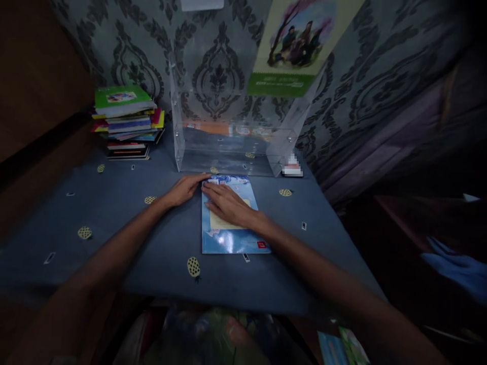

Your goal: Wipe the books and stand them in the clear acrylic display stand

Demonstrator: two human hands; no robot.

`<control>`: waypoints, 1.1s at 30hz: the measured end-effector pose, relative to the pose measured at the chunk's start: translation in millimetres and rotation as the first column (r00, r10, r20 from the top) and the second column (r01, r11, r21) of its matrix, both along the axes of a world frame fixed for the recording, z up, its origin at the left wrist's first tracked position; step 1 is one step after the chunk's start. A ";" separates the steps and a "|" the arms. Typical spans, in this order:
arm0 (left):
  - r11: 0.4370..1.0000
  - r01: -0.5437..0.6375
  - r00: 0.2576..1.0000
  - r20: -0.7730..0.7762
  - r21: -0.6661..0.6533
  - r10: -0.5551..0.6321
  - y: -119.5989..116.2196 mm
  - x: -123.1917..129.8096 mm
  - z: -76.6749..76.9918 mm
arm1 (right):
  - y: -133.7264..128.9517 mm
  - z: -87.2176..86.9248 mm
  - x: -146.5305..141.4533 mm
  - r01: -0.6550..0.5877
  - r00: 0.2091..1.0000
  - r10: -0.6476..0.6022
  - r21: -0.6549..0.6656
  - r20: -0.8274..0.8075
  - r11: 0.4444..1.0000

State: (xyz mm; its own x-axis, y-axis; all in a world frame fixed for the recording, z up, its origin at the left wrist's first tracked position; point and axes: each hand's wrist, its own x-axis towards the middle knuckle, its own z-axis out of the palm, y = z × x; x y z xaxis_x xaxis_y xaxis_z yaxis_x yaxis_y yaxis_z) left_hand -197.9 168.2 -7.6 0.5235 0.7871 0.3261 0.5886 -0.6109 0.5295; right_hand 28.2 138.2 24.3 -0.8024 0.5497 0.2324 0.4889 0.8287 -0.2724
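A light blue book [232, 241] with a glossy cover lies shut on the table, just in front of a clear acrylic rack [277, 161]. My right hand [226, 203] rests flat across its upper part, fingers stretched out to the left, covering some of the cover. At the book's upper left corner, my left hand [186, 188] lies on the tablecloth with fingers extended, their tips touching or very near the book's top edge. Neither hand grips anything.
A stack of books [127, 121] stands at the back left. A green and cream booklet [292, 56] leans high in the rack's right side. The table has a blue patterned cloth [114, 203]. A blurred-out small object [292, 167] sits right of the rack. Other booklets [342, 347] lie below the table's front.
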 end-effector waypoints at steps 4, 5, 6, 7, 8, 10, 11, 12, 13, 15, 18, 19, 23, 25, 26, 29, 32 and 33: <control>1.000 -0.003 1.000 -0.021 -0.019 0.003 2.3 -1.1 -0.5 | 17.0 -15.6 -10.1 0.000 1.000 0.000 0.006 0.001 1.000; 1.000 -0.005 0.999 -0.033 -0.023 0.004 2.7 -0.8 0.1 | 16.1 -18.2 -9.2 0.006 1.000 -0.005 0.007 -0.001 1.000; 1.000 -0.007 0.999 -0.045 -0.026 0.006 2.8 -0.1 0.9 | 13.2 -20.0 -7.7 0.010 1.000 -0.010 0.007 0.002 1.000; 1.000 -0.011 0.998 -0.059 -0.028 0.010 2.5 0.8 1.8 | 8.5 -21.0 -5.8 0.012 1.000 -0.013 0.007 0.007 1.000; 0.999 -0.018 0.997 -0.075 -0.028 0.016 1.7 2.0 2.7 | 2.1 -21.4 -3.6 0.010 1.000 -0.010 0.005 0.014 1.000; 0.999 -0.032 0.994 -0.109 -0.021 0.030 -0.7 4.4 4.1 | -14.3 -20.8 1.5 -0.012 1.000 0.012 -0.002 0.019 1.000; 0.999 -0.037 0.991 -0.126 -0.016 0.035 -2.1 5.6 4.5 | -23.7 -20.2 4.5 -0.030 0.999 0.030 -0.006 0.017 1.000; 0.999 -0.038 0.989 -0.142 -0.012 0.036 -3.4 6.6 4.8 | -33.2 -19.4 7.6 -0.047 0.999 0.047 -0.011 0.013 0.999; 0.999 -0.037 0.988 -0.153 -0.009 0.035 -4.7 7.5 4.9 | -42.7 -18.6 11.1 -0.064 0.998 0.064 -0.013 0.008 0.998; 1.000 -0.030 0.986 -0.166 -0.005 0.029 -6.6 8.7 5.1 | -60.3 -17.0 18.2 -0.098 0.995 0.098 -0.016 -0.001 0.995; 1.000 -0.028 0.986 -0.165 -0.002 0.027 -8.0 9.2 5.4 | -81.9 -14.0 28.1 -0.148 0.989 0.148 -0.023 -0.017 0.989; 1.000 -0.029 0.986 -0.163 -0.001 0.028 -8.3 9.1 5.6 | -87.8 -13.0 30.8 -0.161 0.987 0.160 -0.027 -0.023 0.987; 1.000 -0.019 0.985 -0.169 0.012 0.021 -9.2 8.4 6.3 | -106.1 -10.6 38.2 -0.157 0.987 0.156 -0.040 -0.028 0.987; 1.000 -0.011 0.983 -0.183 0.016 0.013 -9.7 8.2 6.7 | -112.3 -11.4 39.9 -0.146 0.989 0.145 -0.041 -0.025 0.988; 1.000 -0.009 0.982 -0.188 0.016 0.012 -10.0 8.2 6.9 | -114.7 -12.1 40.3 -0.142 0.990 0.141 -0.042 -0.024 0.989; 1.000 -0.016 0.981 -0.195 0.014 0.019 -10.7 8.5 7.2 | -119.8 -13.2 41.2 -0.127 0.992 0.125 -0.060 -0.023 0.990; 0.999 -0.028 0.980 -0.197 0.021 0.032 -11.2 9.0 7.0 | -123.3 -10.5 43.3 -0.116 0.993 0.115 -0.086 -0.010 0.990; 0.999 -0.029 0.980 -0.198 0.027 0.034 -11.2 9.2 6.7 | -124.5 -9.1 44.8 -0.113 0.994 0.113 -0.090 -0.003 0.990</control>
